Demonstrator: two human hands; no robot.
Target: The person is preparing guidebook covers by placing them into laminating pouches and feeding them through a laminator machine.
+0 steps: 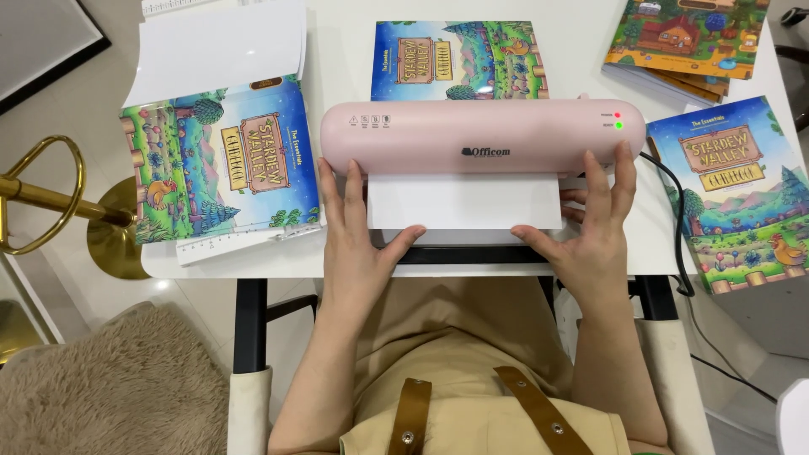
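Head view: both hands lie flat, fingers spread, on a smooth white sheet (464, 202) at the rounded pink laminator's (480, 136) mouth, left hand (358, 244) at 9 o'clock, right hand (590, 232) at 3, on the white table (345, 50); neither grip pinches.

Person: bare forearms without sleeves, left hand (358, 240) and right hand (590, 236) without rings or gloves; beige garment (455, 354) with two brown leather straps (539, 413) fastened by round metal studs.
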